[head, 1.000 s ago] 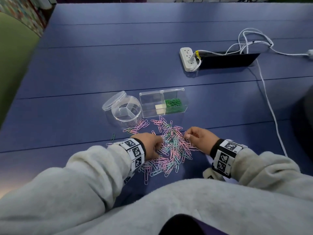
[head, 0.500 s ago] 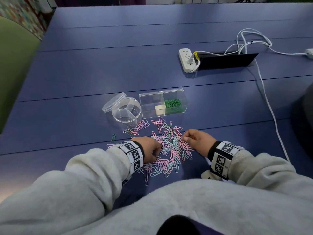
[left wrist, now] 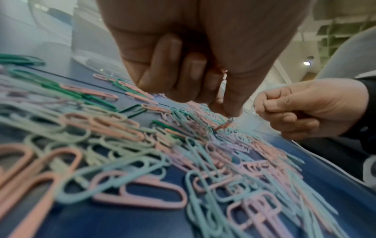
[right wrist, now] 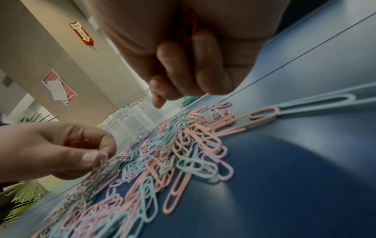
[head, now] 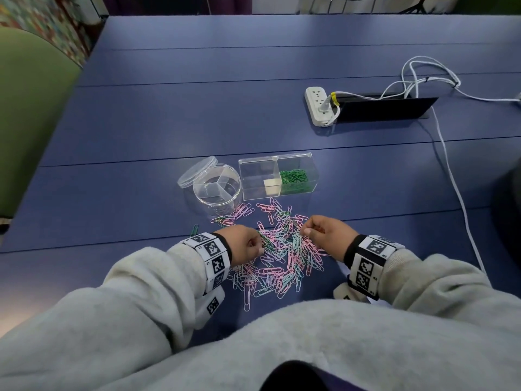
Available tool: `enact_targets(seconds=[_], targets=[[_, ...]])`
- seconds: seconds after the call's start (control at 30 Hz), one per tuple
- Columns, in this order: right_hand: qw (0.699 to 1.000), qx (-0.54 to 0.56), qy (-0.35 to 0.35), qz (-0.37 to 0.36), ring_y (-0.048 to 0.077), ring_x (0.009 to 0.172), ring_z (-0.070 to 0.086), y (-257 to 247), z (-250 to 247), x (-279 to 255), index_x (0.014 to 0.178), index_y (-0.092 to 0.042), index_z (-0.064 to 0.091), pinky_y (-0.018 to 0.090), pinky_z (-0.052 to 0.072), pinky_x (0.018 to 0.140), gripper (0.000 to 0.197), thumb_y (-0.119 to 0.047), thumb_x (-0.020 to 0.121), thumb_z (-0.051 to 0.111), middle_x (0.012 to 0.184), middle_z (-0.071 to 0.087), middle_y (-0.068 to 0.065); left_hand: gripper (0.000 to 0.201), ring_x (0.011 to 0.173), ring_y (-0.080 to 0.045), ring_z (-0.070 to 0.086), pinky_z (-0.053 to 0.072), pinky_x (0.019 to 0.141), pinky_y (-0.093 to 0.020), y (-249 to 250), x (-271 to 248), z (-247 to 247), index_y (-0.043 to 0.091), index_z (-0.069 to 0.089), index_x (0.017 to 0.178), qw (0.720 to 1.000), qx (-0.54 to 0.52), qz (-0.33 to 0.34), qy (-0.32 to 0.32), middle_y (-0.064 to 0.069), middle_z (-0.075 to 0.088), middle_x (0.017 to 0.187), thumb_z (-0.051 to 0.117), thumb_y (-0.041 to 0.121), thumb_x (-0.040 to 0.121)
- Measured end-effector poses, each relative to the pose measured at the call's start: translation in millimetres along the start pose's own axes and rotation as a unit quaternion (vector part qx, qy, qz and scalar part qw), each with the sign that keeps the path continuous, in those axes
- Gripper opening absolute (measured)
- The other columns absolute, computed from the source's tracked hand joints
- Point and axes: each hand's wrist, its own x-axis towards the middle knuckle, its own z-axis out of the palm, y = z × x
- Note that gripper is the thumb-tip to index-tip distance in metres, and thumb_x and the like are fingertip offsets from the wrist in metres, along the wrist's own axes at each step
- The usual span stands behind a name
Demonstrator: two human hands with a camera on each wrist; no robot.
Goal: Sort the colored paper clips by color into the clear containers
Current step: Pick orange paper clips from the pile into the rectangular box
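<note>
A heap of pink, pale blue, lilac and green paper clips (head: 284, 252) lies on the blue table (head: 197, 108). At the heap's left side, my left hand (head: 258, 246) pinches a clip (left wrist: 226, 124) between thumb and forefinger. Its curled fingers also keep orange clips (right wrist: 78, 142) in the palm. My right hand (head: 306, 231) hovers curled at the heap's right side, with an orange glint inside its fist (right wrist: 192, 30). Behind the heap stand a round divided clear container (head: 217, 190) and a clear rectangular box (head: 259, 176) with green clips (head: 294, 179) in its right compartment.
The round container's lid (head: 197, 172) leans against its left side. A white power strip (head: 318, 105), a black cable slot (head: 386, 108) and white cables (head: 451, 176) lie at the back right. A green chair (head: 28, 108) stands left of the table.
Both hands stay at the heap with only small finger movements. The containers have not moved.
</note>
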Motion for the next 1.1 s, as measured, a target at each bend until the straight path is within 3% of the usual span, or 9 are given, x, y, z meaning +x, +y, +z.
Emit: enact_targets(seconds=[0.13, 0.23, 0.4, 0.57, 0.7, 0.77, 0.9, 1.0, 1.1], targets=[[0.999, -0.021, -0.042, -0.025, 0.006, 0.062, 0.046, -11.2, 2.1, 2.0, 0.088, -0.027, 0.058, 0.021, 0.040, 0.059, 0.016, -0.021, 0.098, 0.047, 0.077, 0.056, -0.008, 0.013, 0.069, -0.005, 0.050, 0.041, 0.068, -0.022, -0.9, -2.3, -6.1, 0.024, 0.057, 0.094, 0.998, -0.056, -0.008, 0.022, 0.013, 0.053, 0.075, 0.051, 0.036, 0.094], [0.995, -0.055, -0.071, -0.051, 0.003, 0.071, 0.050, -25.4, 3.8, 3.3, 0.095, -0.021, 0.060, 0.018, 0.041, 0.065, 0.011, -0.025, 0.096, 0.050, 0.080, 0.054, -0.013, 0.012, 0.065, -0.004, 0.048, 0.040, 0.062, -0.020, 0.6, -3.5, -10.7, 0.024, 0.056, 0.092, 0.995, -0.090, -0.006, 0.044, 0.013, 0.052, 0.072, 0.050, 0.034, 0.095], [0.990, -0.079, -0.094, -0.065, 0.012, 0.080, 0.056, -42.6, 8.9, 6.3, 0.093, -0.026, 0.058, 0.030, 0.049, 0.078, 0.009, -0.034, 0.094, 0.054, 0.089, 0.063, -0.002, 0.015, 0.056, -0.003, 0.044, 0.039, 0.056, -0.019, 2.5, -6.2, -14.3, 0.028, 0.052, 0.080, 0.983, -0.171, 0.002, 0.062, 0.013, 0.050, 0.067, 0.052, 0.032, 0.094], [0.990, -0.060, -0.101, -0.073, 0.002, 0.059, 0.048, -54.3, 13.7, 6.5, 0.094, -0.023, 0.060, 0.019, 0.040, 0.057, 0.019, -0.040, 0.087, 0.063, 0.068, 0.053, -0.012, 0.015, 0.052, -0.005, 0.042, 0.039, 0.054, -0.021, 5.2, -5.2, -15.1, 0.028, 0.054, 0.078, 0.973, -0.218, 0.018, 0.074, 0.011, 0.050, 0.064, 0.054, 0.030, 0.093], [0.992, -0.058, -0.088, -0.071, 0.006, 0.056, 0.045, -55.5, 17.9, 13.2, 0.087, -0.021, 0.061, 0.021, 0.040, 0.057, 0.021, -0.041, 0.083, 0.067, 0.064, 0.051, -0.010, 0.017, 0.054, -0.010, 0.042, 0.040, 0.058, -0.025, 6.5, -2.7, -12.8, 0.028, 0.054, 0.075, 0.969, -0.235, 0.013, 0.080, 0.007, 0.053, 0.067, 0.055, 0.030, 0.092], [0.992, -0.062, -0.090, -0.068, 0.007, 0.058, 0.046, -54.7, 19.7, 16.3, 0.085, -0.019, 0.063, 0.022, 0.041, 0.059, 0.022, -0.040, 0.083, 0.067, 0.066, 0.052, -0.008, 0.017, 0.054, -0.011, 0.042, 0.040, 0.058, -0.025, 7.6, -1.6, -12.5, 0.027, 0.052, 0.077, 0.969, -0.234, 0.011, 0.084, 0.004, 0.054, 0.069, 0.053, 0.030, 0.093], [0.991, -0.088, -0.083, -0.064, 0.001, 0.059, 0.048, -47.6, 18.2, 17.9, 0.075, -0.030, 0.061, 0.018, 0.042, 0.058, 0.013, -0.037, 0.084, 0.067, 0.067, 0.055, -0.013, 0.013, 0.053, -0.006, 0.041, 0.037, 0.051, -0.023, 5.3, -2.9, -15.8, 0.020, 0.052, 0.087, 0.972, -0.208, -0.008, 0.112, 0.009, 0.046, 0.065, 0.049, 0.029, 0.096], [0.984, -0.134, -0.099, -0.063, 0.001, 0.062, 0.047, -42.0, 14.6, 17.2, 0.077, -0.032, 0.058, 0.018, 0.040, 0.057, 0.012, -0.034, 0.087, 0.065, 0.069, 0.053, -0.013, 0.014, 0.055, -0.007, 0.046, 0.044, 0.056, -0.024, -5.6, -4.2, -17.2, 0.019, 0.054, 0.087, 0.978, -0.175, -0.037, 0.107, 0.008, 0.049, 0.066, 0.051, 0.030, 0.095], [0.971, -0.177, -0.139, -0.078, 0.001, 0.063, 0.046, -45.4, 18.2, 15.4, 0.079, -0.032, 0.057, 0.019, 0.042, 0.058, 0.011, -0.031, 0.086, 0.065, 0.070, 0.051, -0.014, 0.014, 0.061, -0.008, 0.049, 0.042, 0.063, -0.022, -18.6, -4.8, -14.9, 0.025, 0.053, 0.079, 0.989, -0.102, -0.063, 0.086, 0.009, 0.053, 0.070, 0.053, 0.031, 0.092]])
